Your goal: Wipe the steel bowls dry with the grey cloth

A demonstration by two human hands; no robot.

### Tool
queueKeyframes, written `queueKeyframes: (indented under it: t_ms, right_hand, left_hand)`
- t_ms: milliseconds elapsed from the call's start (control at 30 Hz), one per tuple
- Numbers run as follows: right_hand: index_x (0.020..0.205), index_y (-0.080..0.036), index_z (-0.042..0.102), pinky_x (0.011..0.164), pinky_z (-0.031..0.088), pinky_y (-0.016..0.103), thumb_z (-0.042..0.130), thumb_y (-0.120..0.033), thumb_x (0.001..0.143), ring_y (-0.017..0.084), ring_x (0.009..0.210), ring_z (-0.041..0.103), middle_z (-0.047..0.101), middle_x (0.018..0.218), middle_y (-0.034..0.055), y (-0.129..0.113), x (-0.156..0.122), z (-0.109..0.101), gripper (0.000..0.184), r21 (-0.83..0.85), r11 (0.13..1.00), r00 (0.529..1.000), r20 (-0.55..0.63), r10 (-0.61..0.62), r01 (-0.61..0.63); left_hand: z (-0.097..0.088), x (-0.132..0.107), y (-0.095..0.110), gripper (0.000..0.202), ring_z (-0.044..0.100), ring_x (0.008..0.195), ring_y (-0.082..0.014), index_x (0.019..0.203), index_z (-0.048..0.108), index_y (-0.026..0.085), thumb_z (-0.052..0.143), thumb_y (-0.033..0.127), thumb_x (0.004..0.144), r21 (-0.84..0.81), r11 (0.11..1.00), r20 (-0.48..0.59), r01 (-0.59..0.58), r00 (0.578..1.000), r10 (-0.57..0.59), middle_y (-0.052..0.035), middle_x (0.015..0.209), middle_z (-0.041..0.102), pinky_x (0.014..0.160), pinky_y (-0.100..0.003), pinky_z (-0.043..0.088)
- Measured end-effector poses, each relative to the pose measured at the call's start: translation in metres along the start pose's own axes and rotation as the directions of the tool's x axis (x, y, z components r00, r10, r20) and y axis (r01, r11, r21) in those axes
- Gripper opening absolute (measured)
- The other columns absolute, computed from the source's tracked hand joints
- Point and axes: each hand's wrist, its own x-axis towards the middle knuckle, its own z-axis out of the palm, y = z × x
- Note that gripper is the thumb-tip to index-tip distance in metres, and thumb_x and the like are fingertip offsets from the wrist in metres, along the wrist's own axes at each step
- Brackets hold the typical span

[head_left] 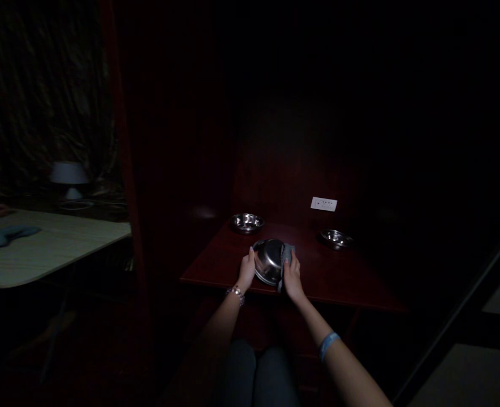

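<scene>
The left hand (pixel 247 270) grips a steel bowl (pixel 269 261) by its rim, fingers curled round the left edge, and holds it tilted on its side at the near edge of the dark red counter (pixel 352 285), outer wall turned towards the camera. The right hand (pixel 292 277) presses a grey cloth (pixel 287 254) against the bowl's right side, fingers closed on the cloth with its tail hanging down below the palm. Whether the bowl's lower rim rests on the counter or hangs just above it is too dark to tell.

Wiping here would go best, I think, with the left hand turning the bowl a little at a time while the cloth hand sweeps along the curve, so that no strip is missed. A firm hold on the rim matters, since polished steel slips easily and the bowl sits right at the counter's edge.

A second bowl (pixel 247 223) stands upright further back on the left, a third bowl (pixel 336 238) to the right, both well apart from the hands. A white socket plate (pixel 323 204) is on the back panel
</scene>
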Motion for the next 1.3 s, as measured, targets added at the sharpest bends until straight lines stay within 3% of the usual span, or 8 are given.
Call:
queueKeyframes:
  t_ms: [400,800,1100,1300]
  right_hand:
    - [0.151,-0.016,0.014,0.112,0.03,0.049,0.017,-0.049,0.098,0.028,0.144,0.024,0.017,0.158,0.0165,-0.012,-0.02,-0.002,0.063,-0.156,0.987,0.998,0.054,-0.031,0.039]
    - [0.152,-0.013,-0.006,0.111,0.028,0.056,0.021,-0.037,0.1,0.03,0.146,0.016,0.013,0.158,0.0197,-0.014,-0.04,0.002,0.063,-0.367,0.91,0.981,0.036,-0.192,0.191]
    - [0.152,-0.011,-0.002,0.108,0.03,0.06,0.026,-0.041,0.1,0.035,0.146,0.012,0.006,0.158,0.0215,-0.019,-0.049,0.007,0.066,-0.491,0.822,0.947,0.018,-0.32,0.287]
    - [0.153,-0.013,0.006,0.108,0.029,0.062,0.031,-0.036,0.099,0.036,0.146,0.008,-0.002,0.159,0.0188,-0.03,-0.051,0.006,0.063,-0.51,0.773,0.916,0.089,-0.39,0.378]
  left_hand:
    - [0.002,-0.003,0.004,0.059,0.069,0.073,-0.0194,0.082,0.069,0.01,0.042,0.062,0.087,-0.093,0.996,0.025,-0.001,1.0,0.003,-0.0168,0.085,0.074,0.069,-0.027,0.052]
    - [0.001,0.001,-0.001,0.067,0.071,0.081,-0.0203,0.089,0.068,0.01,0.037,0.069,0.085,-0.075,0.997,0.047,-0.001,0.999,0.005,-0.0166,0.092,0.074,0.076,-0.029,0.054]
    - [0.0,0.003,-0.003,0.068,0.07,0.078,-0.0188,0.085,0.068,0.012,0.034,0.071,0.084,-0.01,1.0,0.04,-0.018,0.999,0.019,-0.0151,0.087,0.074,0.076,-0.028,0.053]
    - [0.001,0.0,0.002,0.066,0.068,0.074,-0.0196,0.079,0.067,0.013,0.035,0.071,0.083,-0.03,0.998,0.05,-0.062,0.997,0.063,-0.0116,0.075,0.072,0.074,-0.03,0.052]
